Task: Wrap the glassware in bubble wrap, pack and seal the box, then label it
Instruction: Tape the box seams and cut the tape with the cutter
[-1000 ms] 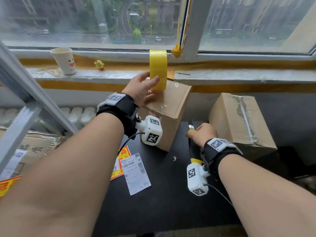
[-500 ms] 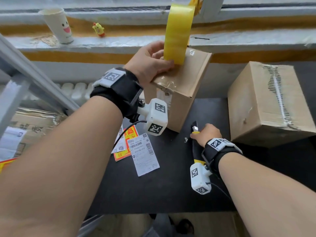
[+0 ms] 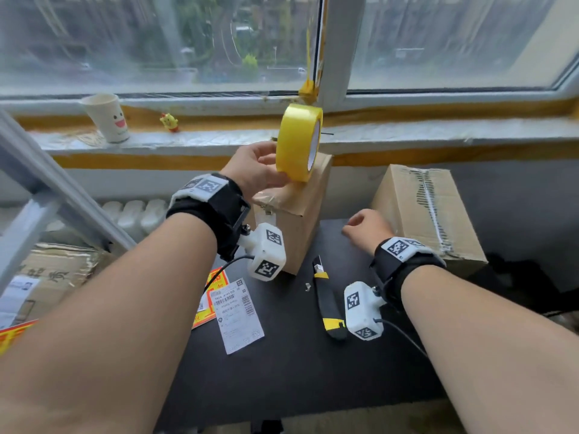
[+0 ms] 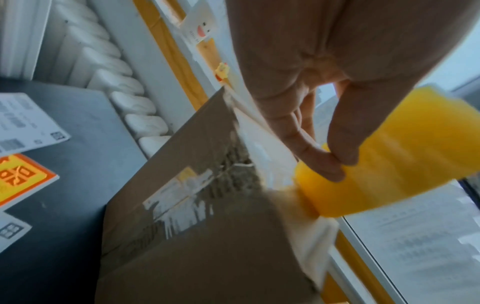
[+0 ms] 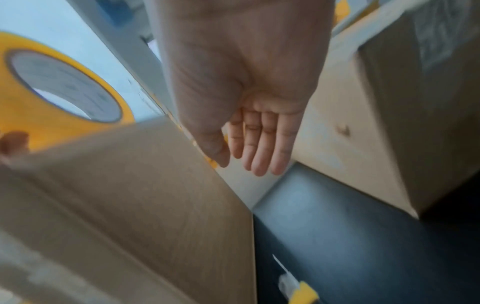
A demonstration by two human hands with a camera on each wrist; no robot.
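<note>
Head view: your left hand (image 3: 255, 170) pinches the yellow tape roll (image 3: 299, 142) w/ thumb and fingertips at its lower rim. Roll stands on edge atop the small cardboard box (image 3: 297, 211), hole axis running roughly left-right, open core facing right. Box stands upright on the black bench (image 3: 297, 371), long axis vertical, top face taped. Your right hand (image 3: 365, 228) hovers above the bench btwn the small box and the larger box (image 3: 429, 211), fingers relaxed, holding nothing. The utility knife (image 3: 327, 300) lies on the bench just left of your right wrist, long axis running near-far, blade end pointing away from you. A shipping label (image 3: 238, 319) lies flat near the bench's left side, over an orange-yellow sticker (image 3: 216, 281). Paper cup (image 3: 108, 117) and a small yellow toy (image 3: 169, 122) sit on the windowsill.

Left wrist view: thumb and forefinger pinch the roll (image 4: 389, 164) at its edge, right above the box's (image 4: 197, 226) taped top corner.

Right wrist view: palm (image 5: 249, 82) open, fingers (image 5: 262, 144) straight and together, pointing into the gap btwn the two boxes. Roll's core (image 5: 64, 86) visible at left; knife tip (image 5: 296, 286) at bottom. Picture is blurry.
</note>
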